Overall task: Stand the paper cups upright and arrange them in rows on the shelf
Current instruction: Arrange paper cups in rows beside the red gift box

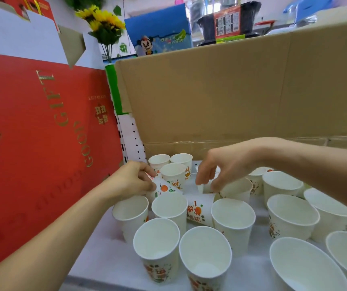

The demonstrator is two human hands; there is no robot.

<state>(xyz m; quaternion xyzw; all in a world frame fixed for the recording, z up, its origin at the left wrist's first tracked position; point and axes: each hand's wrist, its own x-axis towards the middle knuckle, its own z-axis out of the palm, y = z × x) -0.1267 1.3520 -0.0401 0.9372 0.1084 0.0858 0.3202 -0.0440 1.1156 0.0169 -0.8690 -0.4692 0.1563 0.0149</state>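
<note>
Several white paper cups with orange-and-green print stand upright on the white shelf (105,257), among them one at the front (205,248) and three at the back (173,172). My left hand (132,181) grips a tipped cup (166,189) lying on its side between the upright ones. Another cup (199,207) lies on its side in the middle. My right hand (216,171) reaches down over it, and its curled fingertips pinch the rim of a cup (206,187) just behind; that cup is mostly hidden by the fingers.
A tall red gift box (42,143) walls the shelf on the left. A brown cardboard sheet (231,91) stands behind the cups. More upright cups (292,215) crowd the right side. Yellow artificial sunflowers (103,22) and a blue box (157,32) sit beyond.
</note>
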